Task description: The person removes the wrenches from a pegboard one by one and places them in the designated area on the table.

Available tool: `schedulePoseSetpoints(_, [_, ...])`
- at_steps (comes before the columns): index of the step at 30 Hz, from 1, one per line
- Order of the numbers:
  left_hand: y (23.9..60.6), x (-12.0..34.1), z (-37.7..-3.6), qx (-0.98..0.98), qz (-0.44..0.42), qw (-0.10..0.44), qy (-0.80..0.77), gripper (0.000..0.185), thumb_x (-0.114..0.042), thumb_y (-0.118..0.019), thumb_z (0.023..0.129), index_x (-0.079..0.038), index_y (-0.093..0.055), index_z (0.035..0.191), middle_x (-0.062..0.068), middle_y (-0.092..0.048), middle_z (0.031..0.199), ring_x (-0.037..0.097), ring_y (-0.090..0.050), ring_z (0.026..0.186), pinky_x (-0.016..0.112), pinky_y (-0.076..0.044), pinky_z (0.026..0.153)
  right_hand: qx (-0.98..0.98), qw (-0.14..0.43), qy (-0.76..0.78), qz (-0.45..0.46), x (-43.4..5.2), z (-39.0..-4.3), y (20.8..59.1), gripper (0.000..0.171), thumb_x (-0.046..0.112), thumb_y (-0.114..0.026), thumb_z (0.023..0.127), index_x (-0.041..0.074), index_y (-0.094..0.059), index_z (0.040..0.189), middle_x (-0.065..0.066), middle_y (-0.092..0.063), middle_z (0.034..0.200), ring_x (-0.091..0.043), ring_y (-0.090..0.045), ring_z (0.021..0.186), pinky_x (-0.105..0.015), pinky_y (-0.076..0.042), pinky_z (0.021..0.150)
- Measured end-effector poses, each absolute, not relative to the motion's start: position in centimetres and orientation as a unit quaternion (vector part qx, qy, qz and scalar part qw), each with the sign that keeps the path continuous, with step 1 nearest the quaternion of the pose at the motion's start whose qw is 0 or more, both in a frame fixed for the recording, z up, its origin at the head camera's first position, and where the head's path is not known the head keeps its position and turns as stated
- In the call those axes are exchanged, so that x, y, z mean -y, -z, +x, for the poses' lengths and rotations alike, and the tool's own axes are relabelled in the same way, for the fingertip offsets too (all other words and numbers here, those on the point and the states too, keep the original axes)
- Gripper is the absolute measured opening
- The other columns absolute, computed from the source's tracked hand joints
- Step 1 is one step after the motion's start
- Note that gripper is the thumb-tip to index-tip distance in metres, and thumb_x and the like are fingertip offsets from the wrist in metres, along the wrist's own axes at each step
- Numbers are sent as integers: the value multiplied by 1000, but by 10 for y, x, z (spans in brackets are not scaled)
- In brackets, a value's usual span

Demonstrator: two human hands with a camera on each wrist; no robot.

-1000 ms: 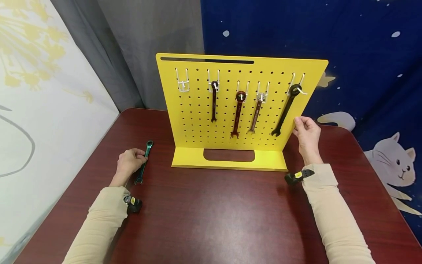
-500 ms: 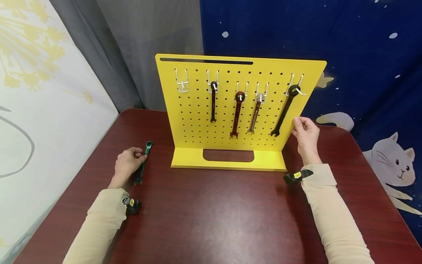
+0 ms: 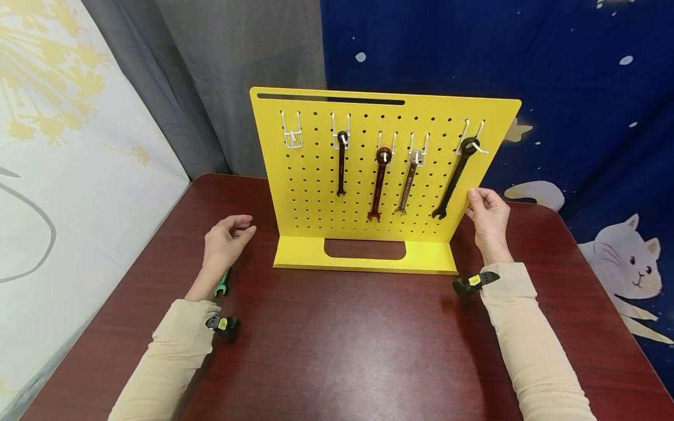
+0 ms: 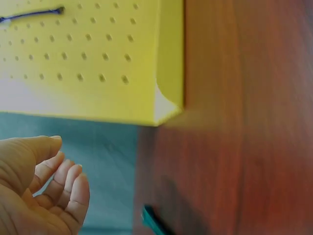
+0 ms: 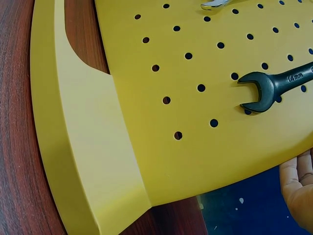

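Observation:
My left hand [image 3: 223, 245] hovers left of the yellow pegboard [image 3: 310, 193], thumb and fingers apart and nothing between them. A green wrench [image 3: 222, 285] lies on the table beneath it, its upper part hidden by that hand in the head view. In the left wrist view, one end of the green wrench [image 4: 154, 220] shows past the fingers [image 4: 73, 196]. My right hand [image 3: 489, 222] pinches the pegboard's right edge. Just left of it hangs a black wrench [image 3: 454, 181], marked 14 mm in the right wrist view.
A dark wrench [image 3: 341, 166], a reddish wrench [image 3: 379, 187] and a silver wrench [image 3: 408, 184] hang on white hooks. At the board's upper left, a white hook [image 3: 292, 137] bears nothing. Curtains stand behind the dark red table [image 3: 342, 339].
My left hand has let go of the green wrench and moved up and right of where it gripped it. The wrench stays on the table. My right hand keeps its place at the board's edge.

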State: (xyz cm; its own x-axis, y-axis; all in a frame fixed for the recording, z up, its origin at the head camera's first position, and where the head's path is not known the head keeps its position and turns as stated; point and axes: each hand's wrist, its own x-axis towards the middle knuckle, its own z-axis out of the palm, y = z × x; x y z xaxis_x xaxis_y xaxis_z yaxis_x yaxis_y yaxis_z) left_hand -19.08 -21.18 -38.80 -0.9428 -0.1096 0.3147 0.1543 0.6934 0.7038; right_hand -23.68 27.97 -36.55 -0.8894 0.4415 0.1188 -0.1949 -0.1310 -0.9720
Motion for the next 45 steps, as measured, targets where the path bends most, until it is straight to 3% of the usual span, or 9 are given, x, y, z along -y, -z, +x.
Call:
schedulePoseSetpoints(9, [365,167,-193,856,-53,164,488,26,-16,-67,87,-6,-66,111,11,-69,103,-7,-57,76,8,-45,64,615,221,-752,-91,-280,-238,366,9,16,-68,84,9,-66,88,2,-66,85,-9,-63,78,-16,-53,70])
schedulePoseSetpoints(20, [341,118,-205,790,-98,157,584,27,-11,-66,88,-1,-65,113,14,-67,111,19,-65,91,16,-50,76,616,224,-751,-84,-279,-238,366,8,16,-68,84,9,-67,88,3,-67,84,-8,-64,77,-16,-53,68])
schedulePoseSetpoints(35, [326,74,-228,706,-116,154,681,34,-6,-63,89,4,-57,121,18,-60,121,26,-60,105,24,-49,89,624,217,-744,-99,-279,-237,368,12,19,-68,84,9,-66,90,2,-66,88,-9,-62,81,-15,-53,70])
schedulePoseSetpoints(45, [298,55,-218,692,-112,143,699,36,2,-60,89,11,-51,123,26,-56,121,33,-56,110,33,-46,96,619,219,-748,-94,-280,-238,368,11,18,-68,84,9,-66,89,2,-66,86,-9,-63,80,-15,-53,69])
